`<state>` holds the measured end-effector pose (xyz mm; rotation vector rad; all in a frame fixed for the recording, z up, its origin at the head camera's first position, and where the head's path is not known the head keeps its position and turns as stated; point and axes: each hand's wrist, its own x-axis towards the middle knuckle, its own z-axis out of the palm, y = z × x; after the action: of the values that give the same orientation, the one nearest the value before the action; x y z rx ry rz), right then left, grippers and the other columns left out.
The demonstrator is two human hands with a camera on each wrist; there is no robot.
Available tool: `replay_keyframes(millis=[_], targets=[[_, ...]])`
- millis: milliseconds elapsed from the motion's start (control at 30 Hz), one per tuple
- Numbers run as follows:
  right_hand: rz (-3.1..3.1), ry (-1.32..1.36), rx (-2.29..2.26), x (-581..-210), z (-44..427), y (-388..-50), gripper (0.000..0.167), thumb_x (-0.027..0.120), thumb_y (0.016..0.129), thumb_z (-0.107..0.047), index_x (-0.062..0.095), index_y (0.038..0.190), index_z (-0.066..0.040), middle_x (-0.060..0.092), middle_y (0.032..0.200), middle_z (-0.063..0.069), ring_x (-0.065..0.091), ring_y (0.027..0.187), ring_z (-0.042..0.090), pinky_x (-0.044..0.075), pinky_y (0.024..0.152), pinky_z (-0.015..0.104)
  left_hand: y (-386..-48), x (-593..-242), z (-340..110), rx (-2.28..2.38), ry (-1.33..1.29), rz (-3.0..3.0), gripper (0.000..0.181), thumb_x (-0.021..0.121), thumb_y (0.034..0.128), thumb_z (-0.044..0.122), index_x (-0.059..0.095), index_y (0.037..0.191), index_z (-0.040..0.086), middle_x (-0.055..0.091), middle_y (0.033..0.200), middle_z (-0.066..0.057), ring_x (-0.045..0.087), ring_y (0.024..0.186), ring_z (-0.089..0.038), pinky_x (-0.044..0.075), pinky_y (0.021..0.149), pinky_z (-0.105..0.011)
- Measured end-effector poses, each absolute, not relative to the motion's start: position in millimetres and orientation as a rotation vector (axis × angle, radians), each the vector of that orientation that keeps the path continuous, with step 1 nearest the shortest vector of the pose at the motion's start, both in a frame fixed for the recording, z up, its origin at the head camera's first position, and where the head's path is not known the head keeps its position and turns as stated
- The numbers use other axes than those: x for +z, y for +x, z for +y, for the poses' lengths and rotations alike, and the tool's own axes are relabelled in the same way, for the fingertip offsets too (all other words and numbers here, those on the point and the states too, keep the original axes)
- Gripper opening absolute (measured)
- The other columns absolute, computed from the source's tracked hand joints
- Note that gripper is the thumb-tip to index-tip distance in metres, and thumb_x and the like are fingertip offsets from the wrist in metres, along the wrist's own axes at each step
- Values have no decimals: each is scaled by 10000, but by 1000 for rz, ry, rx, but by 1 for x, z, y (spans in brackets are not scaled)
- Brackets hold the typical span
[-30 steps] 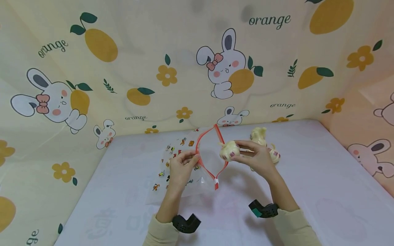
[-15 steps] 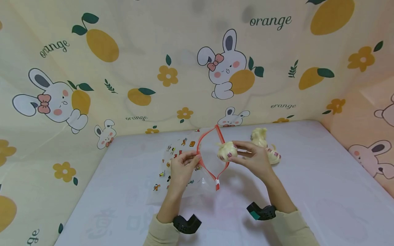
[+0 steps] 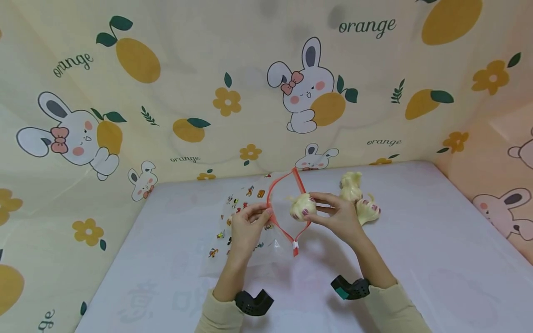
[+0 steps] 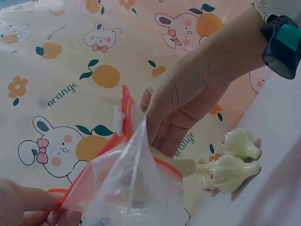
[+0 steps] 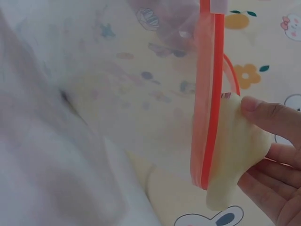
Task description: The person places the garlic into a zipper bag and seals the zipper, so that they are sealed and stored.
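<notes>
Bag (image 3: 270,247) of clear plastic with small cartoon prints sits over the pale tabletop (image 3: 166,254), mouth spread wide. Left hand (image 3: 246,229) pinches the bag's red zip strip (image 3: 298,179) between thumb and fingers; black wrist device (image 3: 254,303) near the sleeve. White slider (image 3: 295,245) sits at the strip's near end. Garlic bulb (image 3: 303,206) is at the bag mouth, stem end out beside the strip; cannot tell how far inside. Right hand (image 3: 342,219) grips that bulb from its right, thumb and fingertips around it. Hands apart from each other. Second wrist device (image 3: 350,287), black with green patch, on that arm. Further right, more garlic bulbs (image 3: 368,211) lie bunched on the tabletop.
</notes>
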<state>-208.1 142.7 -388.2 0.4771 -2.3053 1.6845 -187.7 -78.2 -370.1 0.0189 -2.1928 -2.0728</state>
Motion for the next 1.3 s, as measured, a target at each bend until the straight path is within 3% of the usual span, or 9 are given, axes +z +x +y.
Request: replay_keyframes(millis=[133, 267, 333, 500, 833, 933, 1133, 1300], targets=[[-2302, 491, 1700, -389, 142, -208, 514, 816, 712, -1, 638, 1192, 54, 652, 1222, 249, 594, 984, -150, 589, 866, 217, -188, -370, -79, -2065, 7, -2180, 211, 682, 871, 35, 676, 1045, -84, 715, 979, -273, 646, 692, 24, 590, 675, -140], [-2324, 490, 1708, -389, 142, -207, 523, 815, 717, -8, 633, 1204, 46, 663, 1219, 228, 697, 1042, 121, 591, 892, 290, -189, -371, -79, -2057, 0, -2176, 208, 682, 872, 38, 676, 1039, -87, 717, 967, -269, 644, 691, 26, 588, 676, -135], [-2332, 480, 1715, -389, 142, -208, 522, 815, 719, -13, 632, 1205, 46, 665, 1214, 229, 698, 1053, 155, 586, 905, 295, -189, -371, -80, -2060, 0, -2175, 206, 678, 874, 34, 675, 1041, -88, 714, 976, -273, 642, 693, 30, 587, 678, -133], [-2347, 450, 1720, -389, 144, -210, 505, 816, 721, -17, 635, 1187, 55, 660, 1200, 251, 642, 1006, -61, 576, 926, 311, -188, -368, -80, -2077, 18, -2168, 196, 678, 872, 27, 680, 1036, -79, 716, 971, -262, 638, 683, 27, 583, 667, -127], [-2441, 374, 1601, -393, 161, -215, 455, 802, 768, -106, 645, 1180, 6, 691, 1146, 216, 590, 896, -173, 585, 903, 319, -189, -367, -81, -2075, 38, -2159, 196, 684, 869, 32, 683, 1032, -76, 724, 939, -241, 637, 674, 23, 586, 666, -130], [-2461, 347, 1577, -394, 166, -216, 444, 799, 775, -121, 648, 1173, 7, 695, 1138, 214, 593, 895, -164, 586, 889, 244, -189, -367, -81, -2076, 44, -2164, 198, 684, 871, 37, 681, 1035, -73, 727, 943, -234, 640, 679, 22, 587, 671, -131], [-2502, 297, 1544, -392, 173, -215, 440, 789, 797, -174, 650, 1175, 3, 692, 1142, 226, 680, 952, 13, 567, 829, 115, -189, -368, -81, -2081, 43, -2162, 201, 681, 872, 30, 678, 1043, -75, 722, 957, -247, 642, 685, 22, 586, 673, -129], [-2501, 270, 1546, -393, 183, -216, 424, 781, 806, -159, 649, 1170, 14, 684, 1146, 244, 639, 902, -87, 541, 794, 57, -189, -368, -81, -2082, 33, -2166, 206, 684, 871, 37, 678, 1045, -73, 719, 964, -249, 643, 689, 17, 589, 680, -133]])
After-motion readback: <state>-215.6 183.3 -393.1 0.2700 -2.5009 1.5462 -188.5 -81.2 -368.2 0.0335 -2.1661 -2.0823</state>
